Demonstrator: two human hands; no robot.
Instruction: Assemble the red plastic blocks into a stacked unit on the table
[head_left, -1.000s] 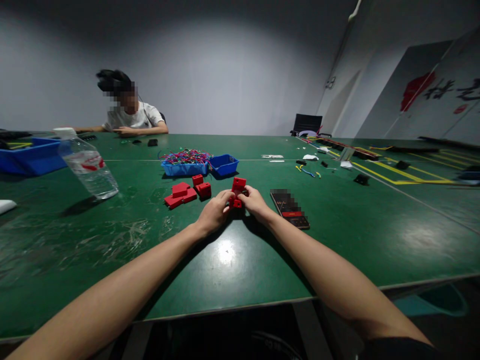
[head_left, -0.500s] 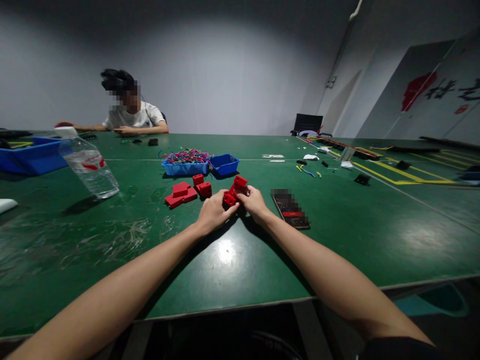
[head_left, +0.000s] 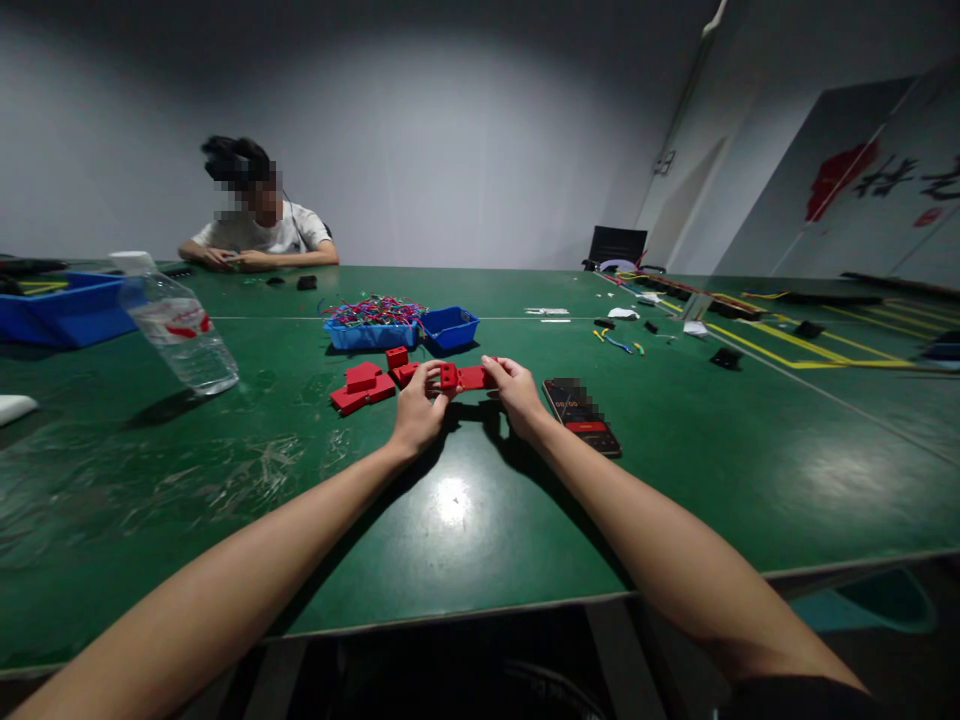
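A red block-like part with holes in its end is held level just above the table between both hands. My left hand pinches its left end, the one with the holes. Its right end is gripped by my right hand, whose fingers partly cover it. Just beyond and left of my left hand lie more red parts: a small block with holes, another partly hidden behind my fingers, and flat red pieces stacked together. To the right of my right hand lies a phone with a lit screen.
Behind the red parts stand a blue tray of coloured wires and a smaller blue tray. A tilted water bottle and a large blue bin are at left. Tools and scraps lie at far right. A person sits across the table.
The red part has turned from slanted to level, and my hands have moved slightly apart along it. The person opposite has drawn an outstretched arm in.
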